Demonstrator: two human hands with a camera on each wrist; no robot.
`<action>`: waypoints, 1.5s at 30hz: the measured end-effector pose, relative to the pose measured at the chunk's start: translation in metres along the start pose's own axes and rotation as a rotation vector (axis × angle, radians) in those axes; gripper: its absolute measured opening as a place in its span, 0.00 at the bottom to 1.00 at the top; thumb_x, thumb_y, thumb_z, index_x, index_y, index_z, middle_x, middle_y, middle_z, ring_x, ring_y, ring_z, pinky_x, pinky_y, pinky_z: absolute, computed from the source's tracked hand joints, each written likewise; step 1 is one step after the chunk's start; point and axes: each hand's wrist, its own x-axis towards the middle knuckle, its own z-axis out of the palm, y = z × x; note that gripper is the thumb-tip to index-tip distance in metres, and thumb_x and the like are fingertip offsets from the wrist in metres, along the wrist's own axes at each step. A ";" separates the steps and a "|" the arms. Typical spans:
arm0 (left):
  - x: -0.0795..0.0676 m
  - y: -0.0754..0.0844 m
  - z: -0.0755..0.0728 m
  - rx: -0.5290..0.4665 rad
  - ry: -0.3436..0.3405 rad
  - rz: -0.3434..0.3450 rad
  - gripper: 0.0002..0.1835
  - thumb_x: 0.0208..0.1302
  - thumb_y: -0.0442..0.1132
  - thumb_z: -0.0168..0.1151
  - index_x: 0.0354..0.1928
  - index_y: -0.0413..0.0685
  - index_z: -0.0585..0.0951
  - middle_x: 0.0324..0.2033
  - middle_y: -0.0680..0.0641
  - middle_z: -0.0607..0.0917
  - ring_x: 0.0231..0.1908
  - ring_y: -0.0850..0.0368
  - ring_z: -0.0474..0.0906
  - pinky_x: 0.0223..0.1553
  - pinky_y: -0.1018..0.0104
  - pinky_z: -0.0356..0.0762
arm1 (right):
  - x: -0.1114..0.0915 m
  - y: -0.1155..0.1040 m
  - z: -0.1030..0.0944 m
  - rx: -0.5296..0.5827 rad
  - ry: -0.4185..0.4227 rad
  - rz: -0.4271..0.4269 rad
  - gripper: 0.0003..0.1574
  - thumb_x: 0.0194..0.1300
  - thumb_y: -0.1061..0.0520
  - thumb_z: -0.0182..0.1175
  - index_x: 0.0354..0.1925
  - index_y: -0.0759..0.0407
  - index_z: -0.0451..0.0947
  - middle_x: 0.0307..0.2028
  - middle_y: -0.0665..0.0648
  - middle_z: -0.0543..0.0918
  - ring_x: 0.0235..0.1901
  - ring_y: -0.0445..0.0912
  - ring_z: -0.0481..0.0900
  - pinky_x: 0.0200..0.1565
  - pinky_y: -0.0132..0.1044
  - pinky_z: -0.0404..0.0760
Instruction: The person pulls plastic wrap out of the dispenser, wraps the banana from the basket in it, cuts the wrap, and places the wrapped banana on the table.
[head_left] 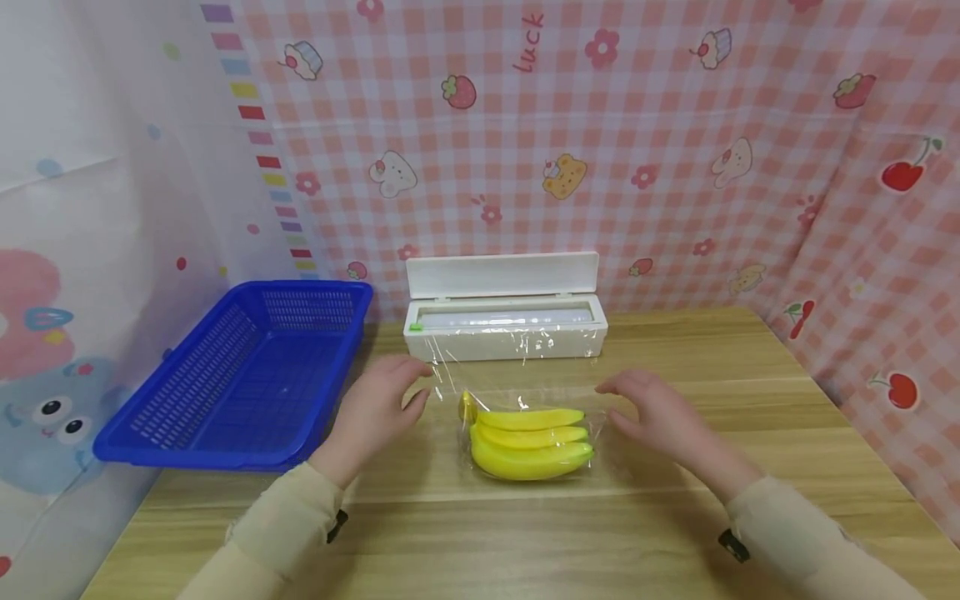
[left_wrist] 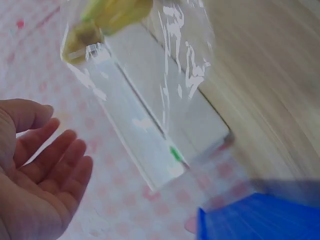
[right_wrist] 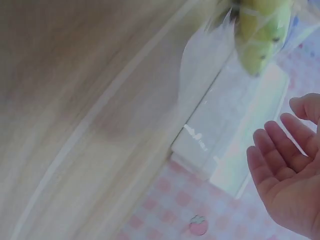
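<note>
A bunch of yellow bananas lies on the wooden table with clear cling film over it. The film runs back to a white dispenser box whose lid stands raised. To the left of the bananas is my left hand, fingers loosely bent and nothing between them. My right hand hovers on the other side, its thumb and fingers parted near the film's edge; whether it touches the film is hard to tell. Both wrist views show relaxed palms, the left hand and the right hand, holding nothing.
A blue plastic basket stands at the table's left. A green slider sits at the left end of the dispenser. Pink checked cloth hangs behind and to the right; the wooden table extends in front.
</note>
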 end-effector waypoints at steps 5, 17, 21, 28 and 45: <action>-0.002 0.016 0.008 0.021 0.070 0.234 0.20 0.50 0.32 0.77 0.47 0.38 0.83 0.45 0.41 0.84 0.47 0.44 0.79 0.52 0.53 0.79 | -0.006 -0.015 0.003 -0.063 0.021 -0.103 0.23 0.53 0.63 0.73 0.49 0.61 0.81 0.46 0.59 0.83 0.48 0.56 0.80 0.49 0.53 0.81; -0.009 0.030 0.023 0.076 -0.057 0.412 0.28 0.47 0.37 0.80 0.53 0.43 0.83 0.54 0.41 0.82 0.58 0.44 0.74 0.64 0.49 0.68 | -0.016 -0.023 0.012 -0.089 0.053 -0.313 0.35 0.49 0.53 0.77 0.54 0.63 0.79 0.51 0.60 0.82 0.52 0.55 0.79 0.54 0.52 0.78; -0.011 0.030 0.026 0.107 -0.103 0.418 0.30 0.48 0.40 0.80 0.56 0.45 0.82 0.58 0.42 0.81 0.60 0.44 0.73 0.65 0.46 0.66 | -0.018 -0.026 0.015 -0.093 0.010 -0.300 0.37 0.48 0.50 0.78 0.55 0.61 0.79 0.53 0.59 0.81 0.53 0.54 0.78 0.56 0.51 0.78; -0.012 0.027 0.030 0.177 -0.156 0.442 0.31 0.49 0.45 0.79 0.57 0.46 0.82 0.59 0.43 0.80 0.61 0.45 0.72 0.65 0.45 0.66 | -0.021 -0.029 0.022 -0.092 -0.084 -0.245 0.39 0.49 0.50 0.77 0.58 0.59 0.78 0.55 0.59 0.80 0.56 0.54 0.76 0.58 0.52 0.76; -0.011 0.020 0.046 0.192 -0.151 0.519 0.30 0.47 0.47 0.80 0.54 0.46 0.84 0.57 0.42 0.81 0.60 0.45 0.73 0.62 0.54 0.71 | -0.018 -0.026 0.030 -0.080 -0.107 -0.264 0.37 0.49 0.55 0.77 0.57 0.61 0.78 0.54 0.60 0.80 0.56 0.54 0.76 0.57 0.50 0.77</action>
